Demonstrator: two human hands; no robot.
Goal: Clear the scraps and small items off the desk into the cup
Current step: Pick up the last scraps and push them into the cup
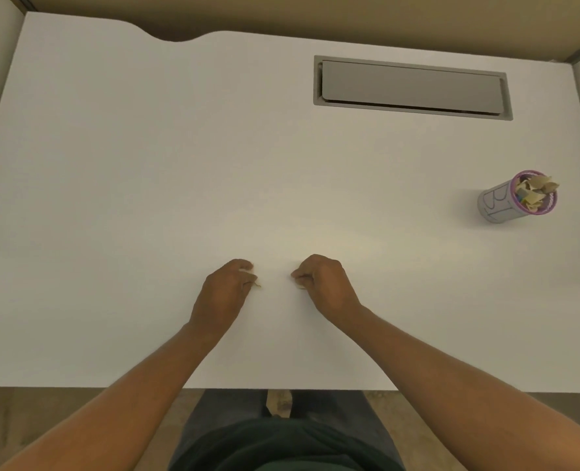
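My left hand [225, 288] rests on the white desk [146, 164] near the front middle, fingers closed on small pale paper scraps [253, 278] that poke out at the fingertips. My right hand [322, 282] lies a short way to its right, also curled, with a bit of pale scrap [299, 286] showing under its fingers. A grey cup [506, 202] with a pink rim stands far off at the right side of the desk, stuffed with tan paper scraps [533, 193] that stick out of its mouth.
A grey rectangular cable hatch [412, 86] is set flush into the desk at the back right. Beige partition walls surround the desk. The front desk edge runs just behind my forearms, with my lap below it.
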